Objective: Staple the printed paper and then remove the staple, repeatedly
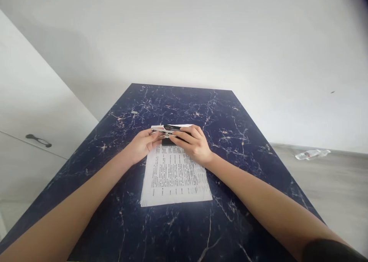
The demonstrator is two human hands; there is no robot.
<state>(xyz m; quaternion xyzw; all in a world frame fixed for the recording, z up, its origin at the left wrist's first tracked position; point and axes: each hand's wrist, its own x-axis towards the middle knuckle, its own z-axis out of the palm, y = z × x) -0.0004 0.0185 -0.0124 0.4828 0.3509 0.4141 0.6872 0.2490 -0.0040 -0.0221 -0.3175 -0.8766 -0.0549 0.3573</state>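
A black and silver stapler (169, 141) is held above the top part of a printed sheet of paper (178, 177). My right hand (196, 142) is closed around the stapler's right side, its fingers reaching across the body. At the stapler's left end, my left hand (144, 143) pinches with thumb and fingers. The stapler's upper part looks raised from its black base, with metal showing between them. Fingers cover much of it, so I cannot tell exactly which part each one grips. Lines of dark print cover the paper, whose far edge is partly hidden behind my hands.
The paper lies on a dark blue, marble-patterned table (184, 105). A small pale piece (134, 112) rests on its far left part. Beyond is a white wall (184, 36); a white cabinet with a dark handle (38, 140) stands left. Clear plastic packaging (312, 154) lies on the floor at right.
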